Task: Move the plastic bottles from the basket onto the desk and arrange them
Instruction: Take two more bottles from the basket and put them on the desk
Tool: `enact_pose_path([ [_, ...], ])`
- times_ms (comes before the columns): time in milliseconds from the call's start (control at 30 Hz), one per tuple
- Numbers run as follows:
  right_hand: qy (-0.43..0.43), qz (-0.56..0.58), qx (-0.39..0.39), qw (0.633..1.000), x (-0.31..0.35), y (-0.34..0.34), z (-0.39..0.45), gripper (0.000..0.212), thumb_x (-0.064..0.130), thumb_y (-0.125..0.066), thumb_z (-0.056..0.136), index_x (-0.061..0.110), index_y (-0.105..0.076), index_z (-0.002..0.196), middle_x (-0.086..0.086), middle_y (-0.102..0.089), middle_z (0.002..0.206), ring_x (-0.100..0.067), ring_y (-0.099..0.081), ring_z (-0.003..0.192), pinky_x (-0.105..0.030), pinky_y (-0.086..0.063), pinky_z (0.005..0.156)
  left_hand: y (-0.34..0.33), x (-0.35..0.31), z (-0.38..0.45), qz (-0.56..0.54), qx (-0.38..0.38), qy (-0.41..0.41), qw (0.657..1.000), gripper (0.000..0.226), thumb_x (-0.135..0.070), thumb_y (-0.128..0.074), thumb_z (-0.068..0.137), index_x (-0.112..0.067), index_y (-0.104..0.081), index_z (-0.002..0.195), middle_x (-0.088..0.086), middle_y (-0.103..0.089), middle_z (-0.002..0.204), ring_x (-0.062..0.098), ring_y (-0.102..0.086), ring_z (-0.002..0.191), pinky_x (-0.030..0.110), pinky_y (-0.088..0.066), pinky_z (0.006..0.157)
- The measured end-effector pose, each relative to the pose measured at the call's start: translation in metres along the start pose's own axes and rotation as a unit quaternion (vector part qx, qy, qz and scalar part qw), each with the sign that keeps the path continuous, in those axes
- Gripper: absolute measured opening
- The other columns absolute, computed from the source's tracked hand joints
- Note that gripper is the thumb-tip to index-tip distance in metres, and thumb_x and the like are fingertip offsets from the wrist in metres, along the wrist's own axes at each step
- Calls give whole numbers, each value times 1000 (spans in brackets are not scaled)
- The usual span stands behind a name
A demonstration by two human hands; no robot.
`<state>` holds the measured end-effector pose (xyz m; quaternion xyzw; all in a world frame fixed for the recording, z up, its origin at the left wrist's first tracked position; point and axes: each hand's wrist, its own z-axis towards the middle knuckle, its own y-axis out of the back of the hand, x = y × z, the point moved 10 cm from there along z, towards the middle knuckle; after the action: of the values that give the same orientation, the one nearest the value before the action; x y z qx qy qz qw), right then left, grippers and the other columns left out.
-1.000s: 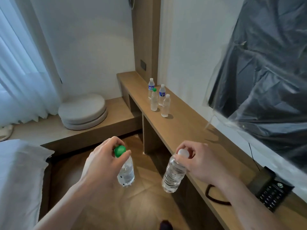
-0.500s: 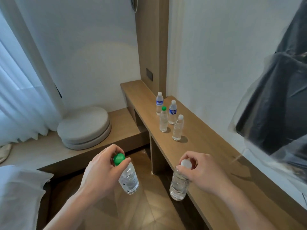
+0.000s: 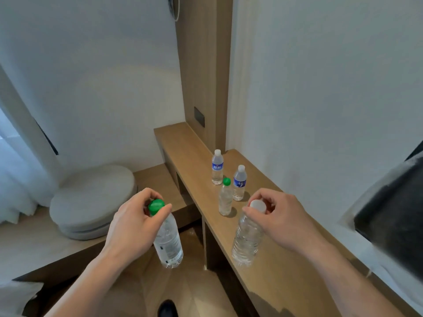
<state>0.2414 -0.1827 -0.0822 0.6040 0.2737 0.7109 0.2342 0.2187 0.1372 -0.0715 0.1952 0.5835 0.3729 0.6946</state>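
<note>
My left hand (image 3: 135,223) grips a clear green-capped bottle (image 3: 168,241) by its neck, hanging over the floor left of the wooden desk (image 3: 274,271). My right hand (image 3: 279,218) holds a clear white-capped bottle (image 3: 247,239) by its cap, above the desk's front edge. Three bottles stand on the desk beyond: a green-capped one (image 3: 225,197), a blue-labelled one (image 3: 239,183) and another blue-labelled one (image 3: 217,167) farther back. A fourth bottle seen earlier may be hidden behind my right hand. No basket is in view.
A low wooden bench (image 3: 75,245) with stacked round grey cushions (image 3: 91,200) lies left of the desk. A plastic-covered dark screen (image 3: 393,216) hangs on the right wall. White curtains (image 3: 13,179) are at far left. A dark shoe tip (image 3: 167,308) shows on the floor.
The view has moved forward toward the standing bottles. Both hands carried their bottles along; the right one now hangs over the desk edge instead of beside it.
</note>
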Motion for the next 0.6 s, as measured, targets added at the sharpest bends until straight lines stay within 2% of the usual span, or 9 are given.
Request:
enact_pose_path([
  [133, -17, 9, -45, 999, 6, 4, 58, 23, 48, -79, 89, 29, -71, 79, 5, -69, 73, -17, -61, 67, -44, -54, 62, -18, 21, 76, -4, 20, -19, 1000, 17, -46, -75, 89, -35, -61, 90, -15, -65, 80, 8, -62, 73, 28, -48, 60],
  [200, -21, 11, -75, 997, 9, 9, 86, 22, 45, -80, 88, 28, -71, 77, 4, -66, 68, -12, -53, 60, -38, -48, 59, -25, 31, 113, -8, 30, -31, 999, 18, -46, -75, 89, -35, -61, 89, -15, -65, 78, 7, -61, 72, 28, -48, 60],
  [300, -43, 3, -126, 991, 10, 17, 126, 22, 43, -79, 85, 26, -70, 75, 6, -61, 62, -7, -46, 56, -33, -43, 59, -36, 41, 171, -7, 52, -49, 997, 18, -45, -76, 89, -34, -61, 90, -15, -65, 79, 7, -60, 72, 22, -42, 59],
  [467, -80, -19, -225, 971, 3, 35, 182, 17, 41, -80, 86, 28, -72, 77, 1, -67, 67, -17, -56, 64, -38, -52, 66, -62, 54, 264, 19, 83, -96, 992, 22, -48, -75, 88, -34, -58, 87, -15, -65, 78, 6, -61, 69, 28, -48, 59],
  [600, -107, -32, -266, 958, -15, 45, 217, 16, 40, -79, 90, 31, -72, 78, 10, -62, 61, -13, -53, 60, -35, -46, 61, -92, 64, 317, 34, 118, -105, 987, 22, -46, -74, 89, -35, -56, 86, -13, -65, 76, 7, -60, 66, 25, -43, 57],
])
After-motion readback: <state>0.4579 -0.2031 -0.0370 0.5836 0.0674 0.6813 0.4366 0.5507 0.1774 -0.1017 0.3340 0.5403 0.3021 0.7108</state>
